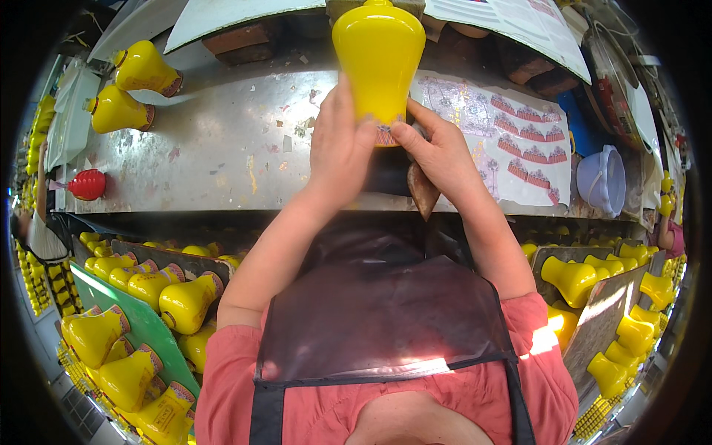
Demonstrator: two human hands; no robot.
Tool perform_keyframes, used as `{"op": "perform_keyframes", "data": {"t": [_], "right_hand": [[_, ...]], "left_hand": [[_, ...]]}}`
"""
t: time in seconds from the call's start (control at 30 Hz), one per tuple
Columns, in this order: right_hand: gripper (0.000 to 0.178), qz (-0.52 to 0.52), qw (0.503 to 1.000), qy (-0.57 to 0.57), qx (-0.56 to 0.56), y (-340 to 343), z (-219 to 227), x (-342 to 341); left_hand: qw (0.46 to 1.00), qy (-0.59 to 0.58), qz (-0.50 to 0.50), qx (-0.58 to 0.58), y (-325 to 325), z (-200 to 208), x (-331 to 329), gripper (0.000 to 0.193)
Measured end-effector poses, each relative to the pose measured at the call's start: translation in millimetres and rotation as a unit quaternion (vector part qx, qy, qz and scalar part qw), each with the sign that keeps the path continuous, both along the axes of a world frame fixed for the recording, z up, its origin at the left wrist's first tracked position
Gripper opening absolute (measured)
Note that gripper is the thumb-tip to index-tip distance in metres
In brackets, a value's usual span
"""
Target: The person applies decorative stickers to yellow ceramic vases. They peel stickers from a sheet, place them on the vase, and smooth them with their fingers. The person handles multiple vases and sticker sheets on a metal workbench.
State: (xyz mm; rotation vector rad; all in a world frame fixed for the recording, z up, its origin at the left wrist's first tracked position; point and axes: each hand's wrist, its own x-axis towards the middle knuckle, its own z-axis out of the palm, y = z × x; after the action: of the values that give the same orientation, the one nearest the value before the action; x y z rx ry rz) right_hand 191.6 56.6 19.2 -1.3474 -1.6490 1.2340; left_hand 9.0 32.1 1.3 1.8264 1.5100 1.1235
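Observation:
A glossy yellow vase (pixel 379 63) lies with its neck pointing away from me and its base toward me. Around that base runs a red and blue patterned band (pixel 386 134). My left hand (pixel 340 144) rests along the vase's left side, fingers stretched forward and thumb near the band. On the other side, my right hand (pixel 437 144) grips the base edge with its thumb against the band. A brown, pointed flat piece (pixel 423 191) sticks out below my right hand; whether my fingers hold it is hidden.
A sheet of patterned bands (pixel 530 141) lies right on the metal table (pixel 222 148), beside a lilac bucket (pixel 601 180). Two yellow vases (pixel 122 109) and a red ribbed container (pixel 87 185) are at left. Boards with many vases (pixel 189 300) flank me. White boards rest on bricks behind.

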Motion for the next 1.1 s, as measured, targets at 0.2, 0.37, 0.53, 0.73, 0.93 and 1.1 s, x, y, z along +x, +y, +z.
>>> {"op": "perform_keyframes", "data": {"t": [0.2, 0.37, 0.53, 0.73, 0.93, 1.1], "right_hand": [[0.054, -0.001, 1.000, -0.003, -0.007, -1.0, -0.3, -0.4], [0.055, 0.003, 1.000, -0.017, -0.013, -0.6, 0.9, 0.8], [0.056, 0.005, 1.000, -0.019, -0.013, -0.3, 0.3, 1.2], [0.055, 0.000, 1.000, -0.012, -0.023, -0.7, -0.4, 1.0], [0.053, -0.005, 1.000, -0.005, -0.001, -0.8, -0.6, -1.2], [0.051, -0.008, 1.000, 0.006, -0.019, -2.3, -0.9, -2.0]], "left_hand": [[1.000, 0.011, 0.007, -0.001, -0.4, -0.5, 0.7, 0.066], [1.000, 0.011, 0.009, 0.007, -0.2, -1.9, 0.8, 0.066], [1.000, 0.020, 0.012, 0.015, 0.0, -3.4, 1.0, 0.066], [0.999, 0.024, 0.012, 0.020, 0.6, -5.5, 0.5, 0.066], [0.999, 0.023, 0.010, 0.023, 0.4, -5.9, 0.1, 0.067], [1.000, 0.014, 0.006, 0.022, 0.5, -4.9, -0.1, 0.067]]}}
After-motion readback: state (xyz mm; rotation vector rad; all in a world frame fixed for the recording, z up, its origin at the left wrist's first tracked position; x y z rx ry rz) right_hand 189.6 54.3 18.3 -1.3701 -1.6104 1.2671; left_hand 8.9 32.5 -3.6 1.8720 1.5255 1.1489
